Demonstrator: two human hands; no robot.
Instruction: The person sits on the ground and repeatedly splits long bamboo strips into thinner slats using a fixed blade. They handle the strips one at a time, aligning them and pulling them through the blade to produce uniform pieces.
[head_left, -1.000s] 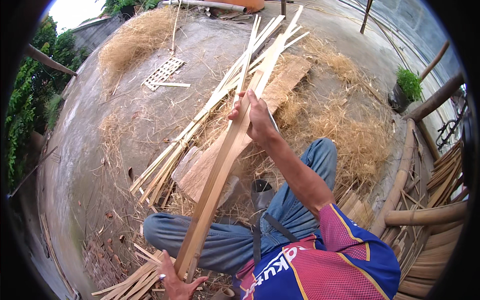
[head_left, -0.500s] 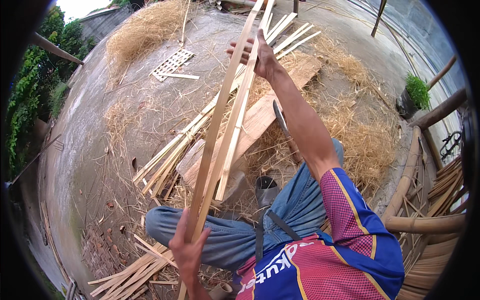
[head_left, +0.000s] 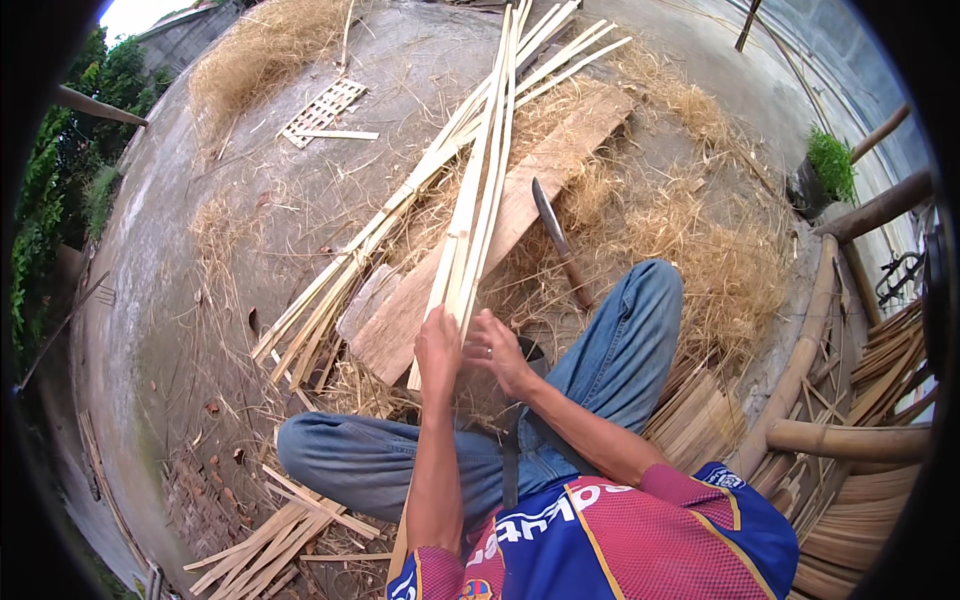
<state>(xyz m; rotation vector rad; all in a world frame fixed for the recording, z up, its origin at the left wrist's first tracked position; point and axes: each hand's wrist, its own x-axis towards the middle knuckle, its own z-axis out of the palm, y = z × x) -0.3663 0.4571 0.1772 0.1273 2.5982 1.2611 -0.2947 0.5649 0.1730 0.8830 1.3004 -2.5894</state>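
Observation:
My left hand (head_left: 438, 348) is closed around the near part of several long, pale bamboo strips (head_left: 484, 180), which run away from me toward the far edge. My right hand (head_left: 499, 355) is just right of it, fingers bent loosely and apart, with nothing visible in them. Under the strips lies a long wooden plank (head_left: 545, 190), slanting from near left to far right. A knife (head_left: 553, 228) with a curved blade and wooden handle leans by the plank's right side, its handle toward my knee. More bamboo strips (head_left: 345, 270) lie in a bundle left of the plank.
Curly shavings (head_left: 710, 260) cover the ground on the right, with a heap (head_left: 262, 50) at the far left. A woven lattice piece (head_left: 325, 112) lies on the concrete. Short strips (head_left: 265, 545) lie by my left knee. Bamboo poles (head_left: 850, 442) and stacked strips stand at the right.
My right hand has come back from the far part of the strips to beside my left hand. My left hand has moved forward and now grips strips above the plank's near end.

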